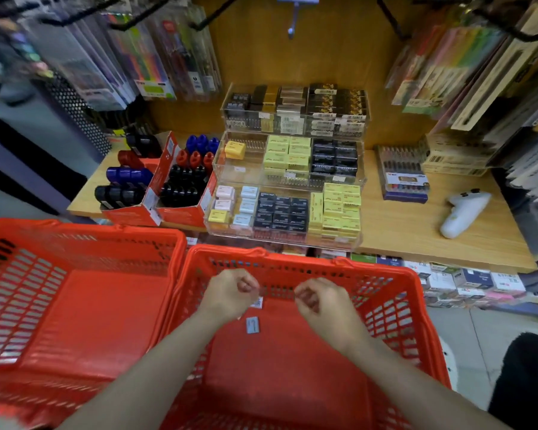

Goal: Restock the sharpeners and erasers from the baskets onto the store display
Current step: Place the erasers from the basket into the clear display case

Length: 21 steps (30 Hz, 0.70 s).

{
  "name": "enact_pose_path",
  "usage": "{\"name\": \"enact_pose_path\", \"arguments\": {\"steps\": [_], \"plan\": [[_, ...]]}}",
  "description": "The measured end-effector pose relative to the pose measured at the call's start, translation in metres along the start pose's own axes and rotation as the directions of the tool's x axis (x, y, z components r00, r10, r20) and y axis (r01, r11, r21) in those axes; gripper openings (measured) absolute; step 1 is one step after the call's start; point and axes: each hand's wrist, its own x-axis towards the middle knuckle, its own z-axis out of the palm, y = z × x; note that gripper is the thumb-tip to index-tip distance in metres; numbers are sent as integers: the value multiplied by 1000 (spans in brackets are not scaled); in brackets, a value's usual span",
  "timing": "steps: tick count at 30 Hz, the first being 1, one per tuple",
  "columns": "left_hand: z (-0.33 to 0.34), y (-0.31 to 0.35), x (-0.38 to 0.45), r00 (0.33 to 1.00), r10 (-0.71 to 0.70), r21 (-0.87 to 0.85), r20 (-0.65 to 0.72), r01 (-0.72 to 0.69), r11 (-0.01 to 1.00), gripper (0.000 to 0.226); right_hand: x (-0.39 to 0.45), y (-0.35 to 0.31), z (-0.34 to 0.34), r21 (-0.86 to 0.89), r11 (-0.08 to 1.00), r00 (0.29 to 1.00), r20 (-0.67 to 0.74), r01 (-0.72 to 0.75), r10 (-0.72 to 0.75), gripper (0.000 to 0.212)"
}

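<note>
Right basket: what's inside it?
Right basket holds one small blue eraser and a partly hidden white packet beneath the left hand. Forearms cover some floor.

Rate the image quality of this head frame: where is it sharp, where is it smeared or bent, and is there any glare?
Head view: the clear acrylic eraser display at centre is fairly sharp; the hanging pen packs at upper left are smeared; the left red plastic basket is blurred along its near edge; the wooden shelf bows from wide-angle distortion; the lighting is even, with mild glare on the acrylic.
</note>
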Motion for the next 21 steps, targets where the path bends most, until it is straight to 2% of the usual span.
{"name": "enact_pose_path", "arguments": {"steps": [3,5,7,11,13,16,19,21], "plan": [[11,-61,9,979,-200,13,44,200,980,9,-4,14,48,-92,993,964,248,-80,101,36],[28,-101,19,949,-306,-51,75,311,949,24,0,20,80,-136,987,928,347,-89,131,49],[42,-122,21,926,-363,-107,103,373,922,32,7,26,109,-171,979,900,400,-109,171,54],[57,-126,17,918,-376,-243,128,396,885,25,22,32,167,-190,969,861,454,-159,230,64],[64,-132,23,901,-413,-281,130,433,857,22,23,35,190,-188,957,843,457,-221,284,62],[69,-136,29,865,-487,-373,124,495,785,23,17,49,214,-189,948,877,368,-255,310,31],[70,-134,36,871,-479,-423,112,478,770,24,17,48,216,-79,942,905,264,-325,334,34],[71,-132,36,874,-465,-471,137,471,746,29,16,41,210,61,960,949,181,-274,260,36]]}}
